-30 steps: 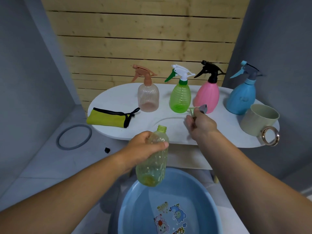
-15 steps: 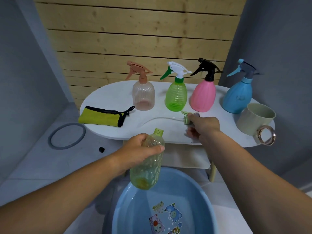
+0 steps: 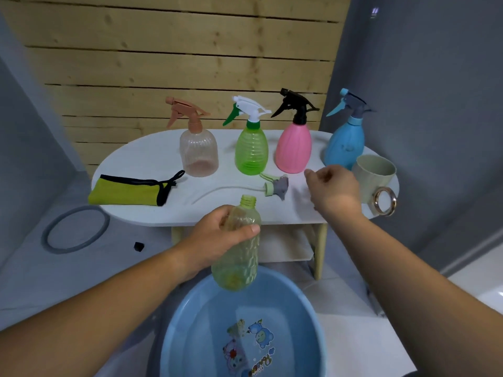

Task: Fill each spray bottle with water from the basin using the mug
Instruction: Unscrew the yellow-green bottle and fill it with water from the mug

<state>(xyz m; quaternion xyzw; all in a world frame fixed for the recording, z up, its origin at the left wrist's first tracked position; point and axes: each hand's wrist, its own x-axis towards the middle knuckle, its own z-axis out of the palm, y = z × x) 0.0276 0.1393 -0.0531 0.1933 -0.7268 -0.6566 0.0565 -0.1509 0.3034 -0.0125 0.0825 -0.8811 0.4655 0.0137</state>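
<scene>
We see a white oval desk point(image 3: 141, 159) with four sprayers standing in a row along its far side, left to right: a peach bottle point(image 3: 198, 153), a green bottle point(image 3: 251, 152), a pink bottle point(image 3: 293, 149) and a blue bottle point(image 3: 344, 145). A beige mug point(image 3: 374, 172) stands at the right end, just beside the blue bottle. A yellow-green pouch point(image 3: 128, 190) lies at the left. A detached spray head point(image 3: 276, 186) lies near the middle, its tube trailing left. On the floor point(image 3: 40, 281) sit a blue basin point(image 3: 285, 308), nearest us, and a grey ring point(image 3: 74, 229) at the left.
</scene>
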